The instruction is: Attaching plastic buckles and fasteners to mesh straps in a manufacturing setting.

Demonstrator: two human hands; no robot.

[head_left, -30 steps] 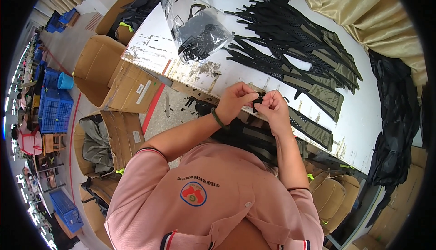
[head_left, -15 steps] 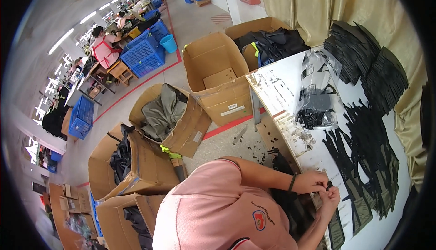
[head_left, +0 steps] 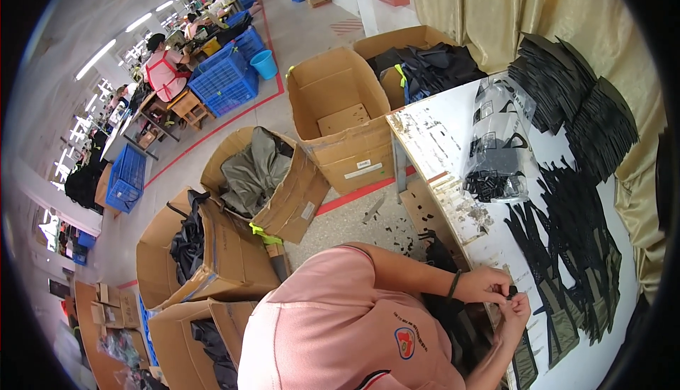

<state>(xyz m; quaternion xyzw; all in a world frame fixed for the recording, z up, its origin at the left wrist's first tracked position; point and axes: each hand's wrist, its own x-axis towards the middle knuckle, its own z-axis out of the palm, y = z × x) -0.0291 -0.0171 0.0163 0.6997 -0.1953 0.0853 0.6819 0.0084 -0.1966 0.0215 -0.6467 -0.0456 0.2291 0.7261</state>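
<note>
Black small part (head_left: 511,291), hard-looking, maybe a plastic clip, sits pinched between both hands at the near edge of the white table (head_left: 453,124), lower right of the head view. Left hand (head_left: 489,285) narrow, fingertips closed on the part; dark band on that wrist. Right hand (head_left: 516,310) curled just below, fingers touching the same part, also narrow. Exact shape of the part too small to tell. Flat black and olive fabric straps (head_left: 567,269) lie spread on the table right of the hands, matte woven look. Clear plastic bag (head_left: 496,145) of black pieces lies farther up the table, glossy and crumpled. Stacks of black flat pieces (head_left: 574,99) at the far right. Open brown cardboard boxes (head_left: 340,128) stand on the floor to the left, some holding dark cloth. Blue plastic crates (head_left: 227,78) far left.
</note>
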